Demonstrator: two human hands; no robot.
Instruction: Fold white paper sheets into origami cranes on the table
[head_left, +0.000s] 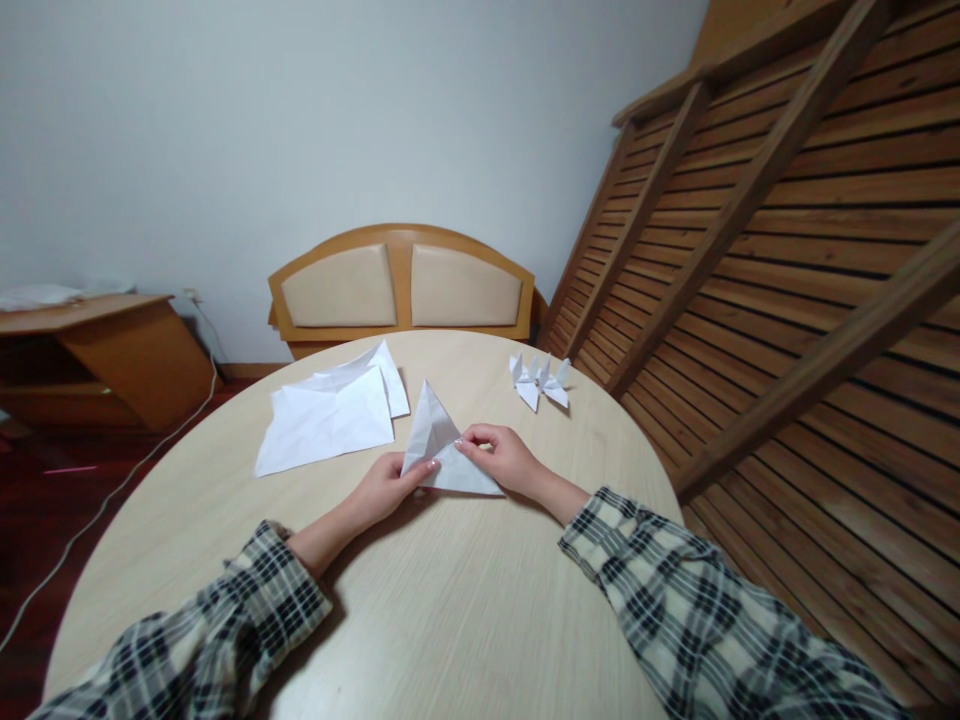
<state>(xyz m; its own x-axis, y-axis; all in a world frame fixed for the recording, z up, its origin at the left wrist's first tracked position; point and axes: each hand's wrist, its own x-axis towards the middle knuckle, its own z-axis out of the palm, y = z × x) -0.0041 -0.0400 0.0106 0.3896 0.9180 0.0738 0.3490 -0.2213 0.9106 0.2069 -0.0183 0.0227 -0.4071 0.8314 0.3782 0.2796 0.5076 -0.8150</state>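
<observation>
A partly folded sheet of white paper [436, 425] is between my two hands over the middle of the round table [450, 600]. One pointed corner of it stands up, and its lower edge runs to the right. My left hand [388, 484] grips the lower left edge, thumb on top. With thumb and fingers closed, my right hand [501, 458] pinches the paper along its right slope. Behind my left hand lie several loose white sheets [326, 415], overlapping and creased. Folded white paper figures [538, 380] with upright points stand together at the back right.
A wooden headboard [403, 290] with two cream panels stands behind the table. Leaning slatted wood [735, 290] rises close along the right side. At the left are a wooden desk [97, 350] and a white cable [142, 460] on the dark floor.
</observation>
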